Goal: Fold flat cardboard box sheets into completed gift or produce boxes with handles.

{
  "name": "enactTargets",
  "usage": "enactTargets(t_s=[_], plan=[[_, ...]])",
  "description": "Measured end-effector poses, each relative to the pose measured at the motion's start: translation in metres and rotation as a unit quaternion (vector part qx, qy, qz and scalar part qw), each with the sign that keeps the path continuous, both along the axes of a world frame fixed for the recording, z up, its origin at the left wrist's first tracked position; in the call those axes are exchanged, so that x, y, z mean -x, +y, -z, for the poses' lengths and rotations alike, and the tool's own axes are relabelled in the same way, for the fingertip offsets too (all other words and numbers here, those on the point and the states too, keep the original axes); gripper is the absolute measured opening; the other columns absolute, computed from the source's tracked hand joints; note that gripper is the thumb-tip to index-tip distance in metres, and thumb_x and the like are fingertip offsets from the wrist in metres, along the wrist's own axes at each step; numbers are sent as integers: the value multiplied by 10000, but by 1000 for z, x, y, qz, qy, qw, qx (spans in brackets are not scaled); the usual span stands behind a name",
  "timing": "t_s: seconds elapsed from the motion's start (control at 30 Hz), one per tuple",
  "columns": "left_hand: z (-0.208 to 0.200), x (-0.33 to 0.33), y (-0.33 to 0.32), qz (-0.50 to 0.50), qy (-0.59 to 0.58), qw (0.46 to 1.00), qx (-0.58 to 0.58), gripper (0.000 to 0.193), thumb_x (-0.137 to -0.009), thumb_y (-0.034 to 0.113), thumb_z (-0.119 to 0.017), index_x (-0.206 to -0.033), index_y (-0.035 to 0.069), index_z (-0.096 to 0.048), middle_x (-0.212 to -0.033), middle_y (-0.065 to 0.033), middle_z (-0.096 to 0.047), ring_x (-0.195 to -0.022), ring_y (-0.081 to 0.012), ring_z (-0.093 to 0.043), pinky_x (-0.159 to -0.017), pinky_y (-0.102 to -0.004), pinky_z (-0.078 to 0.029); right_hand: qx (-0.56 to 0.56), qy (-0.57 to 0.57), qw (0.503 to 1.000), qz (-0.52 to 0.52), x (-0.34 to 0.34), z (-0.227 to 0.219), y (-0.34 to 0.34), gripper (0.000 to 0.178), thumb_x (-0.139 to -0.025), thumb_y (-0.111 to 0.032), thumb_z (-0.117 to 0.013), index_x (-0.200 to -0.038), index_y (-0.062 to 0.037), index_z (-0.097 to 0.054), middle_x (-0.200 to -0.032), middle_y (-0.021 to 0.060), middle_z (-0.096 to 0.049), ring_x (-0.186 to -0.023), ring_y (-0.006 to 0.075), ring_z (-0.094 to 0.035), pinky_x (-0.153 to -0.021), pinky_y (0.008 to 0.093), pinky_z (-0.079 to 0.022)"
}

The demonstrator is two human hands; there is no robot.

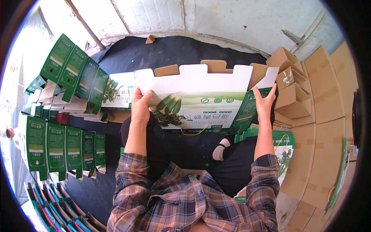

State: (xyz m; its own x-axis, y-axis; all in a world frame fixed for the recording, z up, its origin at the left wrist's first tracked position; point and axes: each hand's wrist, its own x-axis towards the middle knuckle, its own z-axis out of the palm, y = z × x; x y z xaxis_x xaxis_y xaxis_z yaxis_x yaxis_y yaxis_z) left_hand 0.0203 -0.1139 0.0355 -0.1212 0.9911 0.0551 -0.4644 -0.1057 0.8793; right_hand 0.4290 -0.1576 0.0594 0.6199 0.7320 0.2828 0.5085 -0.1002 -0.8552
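Note:
In front of my lap stands a white and green printed carton (201,100), its white and brown flaps raised along the top. A picture of green radishes with leaves is on its wide side, which appears upside down. A cord handle (195,134) hangs from the lower edge. My left hand (141,105) grips the carton's left part, thumb on the near face and the other fingers partly hidden. At the right end, my right hand (264,101) holds the green side panel and white flap between spread thumb and fingers.
Rows of green cartons (75,149) stand at my left, with narrow coloured boxes (58,208) below them. Flat printed cartons (284,154) lie by my right knee. Brown cardboard boxes (328,89) line the right side. A brick piece (150,39) lies on the black sheet (174,48) near the wall.

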Motion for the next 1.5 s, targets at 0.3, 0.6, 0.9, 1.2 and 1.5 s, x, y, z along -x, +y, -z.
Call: enactTargets(t_s=[0.3, 0.6, 0.9, 1.2, 1.5], plan=[[-1, 4, -5, -22, 8, 999, -38, 286, -831, 10, -610, -1109, 65, -572, -1080, -23, -611, -1013, -135, -540, -920, -294, -388, -5, 29, 1000, -10, 3, -3, 9, 1061, -654, -402, -806, -1424, -2, -196, -1344, 257, -271, -1259, 350, -321, -1039, 408, -292], [7, 6, 4, 0, 11, 999, -30, 354, -858, 44, -601, -1197, 87, -508, -1183, -26, -559, -1128, -173, -480, -993, -353, -330, 31, 81, 995, -56, -2, -11, 14, 1167, -623, -480, -807, -1444, -22, -116, -1382, 257, -222, -1292, 356, -291, -1055, 424, -292], [-4, 9, -4, -25, -6, 996, -87, 317, -839, 10, -606, -1143, 69, -537, -1113, -32, -585, -1053, -162, -518, -955, -327, -359, -39, 117, 980, -153, 4, -6, 14, 1007, -704, -330, -771, -1463, -124, -142, -1416, 212, -216, -1339, 316, -229, -1080, 411, -259], [4, -6, -6, 38, 18, 998, -41, 254, -805, -1, -639, -1043, 79, -600, -1029, -11, -617, -973, -130, -544, -909, -288, -378, 73, 181, 963, -184, 5, 12, 14, 569, -783, -93, -519, -1334, -20, -403, -1178, 85, -526, -1045, 180, -531, -872, 294, -432], [12, 1, -13, -2, 132, 991, -22, 131, -799, 127, -696, -886, 35, -662, -1158, -32, -554, -1016, -133, -495, -894, -284, -364, -37, 385, 892, -233, 5, 10, 7, 487, -821, 46, -401, -1304, -10, -424, -1265, 159, -527, -1160, 235, -515, -980, 347, -408]])
